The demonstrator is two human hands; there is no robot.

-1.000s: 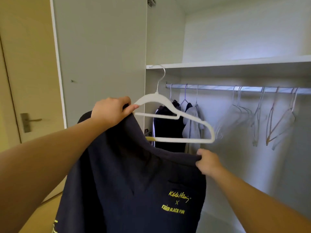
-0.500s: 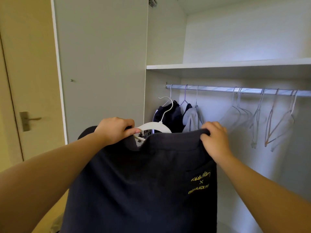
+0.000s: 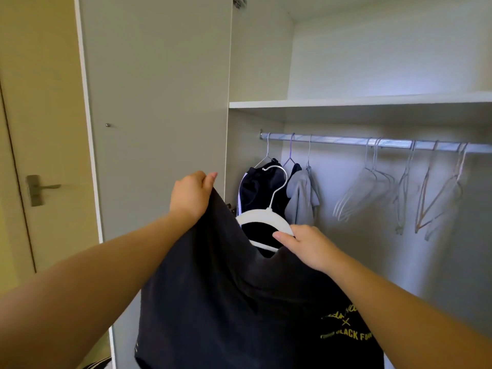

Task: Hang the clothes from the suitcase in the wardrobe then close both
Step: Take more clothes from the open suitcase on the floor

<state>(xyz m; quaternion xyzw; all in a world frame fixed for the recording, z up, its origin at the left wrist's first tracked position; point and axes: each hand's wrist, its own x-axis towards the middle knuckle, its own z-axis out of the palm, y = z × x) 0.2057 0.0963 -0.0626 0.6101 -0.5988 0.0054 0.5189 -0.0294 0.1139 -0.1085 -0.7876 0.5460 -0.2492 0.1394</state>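
Dark shirt (image 3: 226, 302) held up before the open wardrobe (image 3: 372, 62), below the rail (image 3: 340, 141). White hanger (image 3: 266, 218) sits partly inside its neck opening, hook clear of the rail. Bare rail runs between the hung grey garment (image 3: 300, 201) and the empty hangers (image 3: 367, 193). Left hand (image 3: 190, 198) clenches the shirt's raised edge. Right hand (image 3: 306, 245) pinches hanger and collar together.

Left hand (image 3: 189, 196) grips the dark shirt (image 3: 226, 302); right hand (image 3: 306, 245) holds the white hanger (image 3: 262, 218) in its neck
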